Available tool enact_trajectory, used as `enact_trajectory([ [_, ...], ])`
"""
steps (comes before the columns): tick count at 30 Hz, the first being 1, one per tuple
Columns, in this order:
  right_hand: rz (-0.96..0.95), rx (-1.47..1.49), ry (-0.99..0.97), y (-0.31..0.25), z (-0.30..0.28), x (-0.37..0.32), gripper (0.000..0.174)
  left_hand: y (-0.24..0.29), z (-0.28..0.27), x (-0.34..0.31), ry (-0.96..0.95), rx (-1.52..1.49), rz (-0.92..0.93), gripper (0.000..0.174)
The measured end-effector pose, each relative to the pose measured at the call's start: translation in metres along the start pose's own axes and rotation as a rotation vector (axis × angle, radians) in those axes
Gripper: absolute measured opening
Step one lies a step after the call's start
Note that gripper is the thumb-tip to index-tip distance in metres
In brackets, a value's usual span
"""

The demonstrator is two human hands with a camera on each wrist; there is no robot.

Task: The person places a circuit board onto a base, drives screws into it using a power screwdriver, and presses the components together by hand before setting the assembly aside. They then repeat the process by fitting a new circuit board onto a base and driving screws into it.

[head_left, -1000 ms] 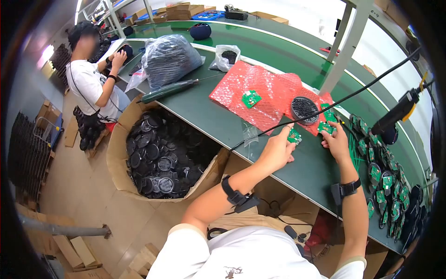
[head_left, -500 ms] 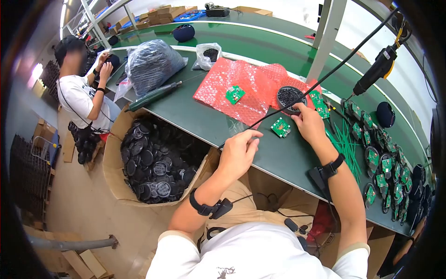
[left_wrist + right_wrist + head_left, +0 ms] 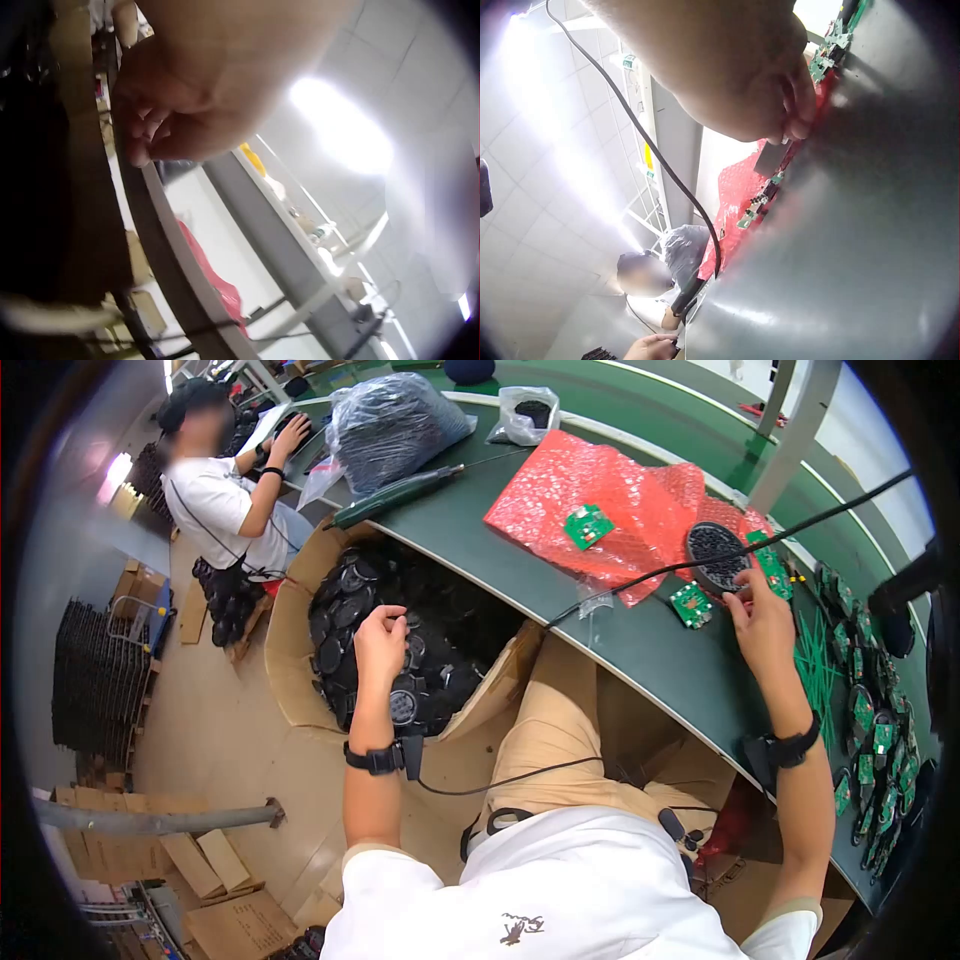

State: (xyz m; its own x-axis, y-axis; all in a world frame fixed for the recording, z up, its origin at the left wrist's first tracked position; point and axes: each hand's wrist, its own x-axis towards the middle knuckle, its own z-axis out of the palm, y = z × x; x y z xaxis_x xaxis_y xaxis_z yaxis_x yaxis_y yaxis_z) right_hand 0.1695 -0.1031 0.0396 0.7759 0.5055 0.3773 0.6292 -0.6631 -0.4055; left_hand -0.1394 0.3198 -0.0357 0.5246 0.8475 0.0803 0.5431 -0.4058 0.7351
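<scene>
Over the carton of black round parts (image 3: 345,595), my left hand (image 3: 382,650) hangs with loosely bent fingers; nothing shows in them. In the left wrist view that hand (image 3: 180,105) is at the top, beside the dark carton. My right hand (image 3: 768,630) has thumb and forefinger at the near rim of a round dish of small black pieces (image 3: 712,548); whether they pinch the rim or a piece is unclear. The right wrist view shows this hand (image 3: 742,82) at the dish's grey side (image 3: 769,159). A green circuit board (image 3: 690,605) lies beside the dish.
Red bubble wrap (image 3: 540,480) carries another board (image 3: 588,526). A black cable (image 3: 640,580) crosses above the table. Many parts with boards (image 3: 885,740) and green strips (image 3: 815,660) lie at right. A green screwdriver (image 3: 395,495) lies at left, near a seated person (image 3: 225,500).
My left hand has let go of the board, which now lies on the table, and has moved left over the carton. My right hand has moved from the boards to the dish's rim.
</scene>
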Motion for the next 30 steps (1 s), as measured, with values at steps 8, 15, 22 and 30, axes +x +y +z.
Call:
enact_trajectory([
  [8,0.176,-0.198,-0.087,-0.010,0.004,0.011,0.021,0.091,0.019,0.006,0.057,-0.160,0.584,0.017],
  [15,0.086,-0.079,0.078,0.014,0.013,0.019,0.019,0.196,0.116,0.048,-0.173,-0.023,1.024,0.051],
  [22,-0.026,0.058,0.162,0.018,0.001,0.010,0.020,0.243,0.169,0.092,-0.386,0.596,0.573,0.079],
  [30,0.035,-0.023,0.119,0.010,0.008,0.007,0.021,0.221,0.177,0.104,-0.254,0.474,0.655,0.076],
])
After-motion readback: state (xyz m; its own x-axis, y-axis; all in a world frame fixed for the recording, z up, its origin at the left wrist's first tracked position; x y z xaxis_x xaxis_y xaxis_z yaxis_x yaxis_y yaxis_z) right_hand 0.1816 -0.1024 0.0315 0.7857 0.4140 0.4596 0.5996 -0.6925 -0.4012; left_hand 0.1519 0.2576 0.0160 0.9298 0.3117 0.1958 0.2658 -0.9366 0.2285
